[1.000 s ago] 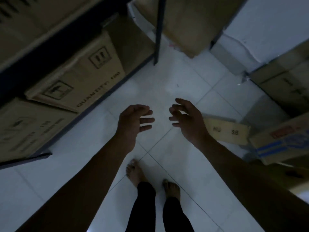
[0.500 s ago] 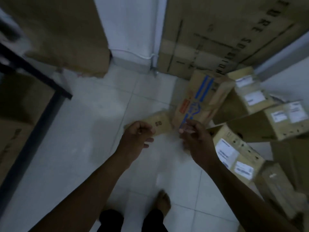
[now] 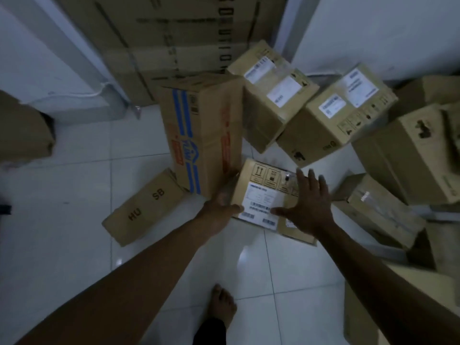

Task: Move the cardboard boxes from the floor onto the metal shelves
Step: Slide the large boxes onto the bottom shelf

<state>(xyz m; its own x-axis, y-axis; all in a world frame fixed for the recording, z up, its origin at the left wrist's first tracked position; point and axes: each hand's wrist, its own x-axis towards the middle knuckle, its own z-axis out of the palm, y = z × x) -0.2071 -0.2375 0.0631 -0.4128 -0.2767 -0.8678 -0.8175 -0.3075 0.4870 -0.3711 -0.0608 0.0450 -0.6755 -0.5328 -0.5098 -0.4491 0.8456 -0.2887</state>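
Small cardboard box [image 3: 263,195] on the floor, centre of view: matte brown, squarish top, 1 white shipping label with barcodes, a row of printed handling symbols along its far edge.

Left hand [image 3: 220,207] against its left side, fingers running down the gap, thumb over the top edge; cannot tell if it clamps. Right hand [image 3: 308,205] flat on the right part of the top, fingers spread apart.

Touching on the left: 1 tall box with blue stripes [image 3: 201,135] and red print. Beside that, near-left, 1 long flat box marked HU SB [image 3: 144,207]. Far-right: 2 white-labelled boxes [image 3: 348,113], tilted, leaning together. Right: 1 bigger box [image 3: 418,155], and 1 low taped box [image 3: 380,212] near it. 1 very large carton [image 3: 174,33] stands against the far wall.

Floor tiles [image 3: 74,220] glossy, white, thin grout lines. Open tile left and near; far and right sides hemmed in. 1 bare foot [image 3: 221,305] near.
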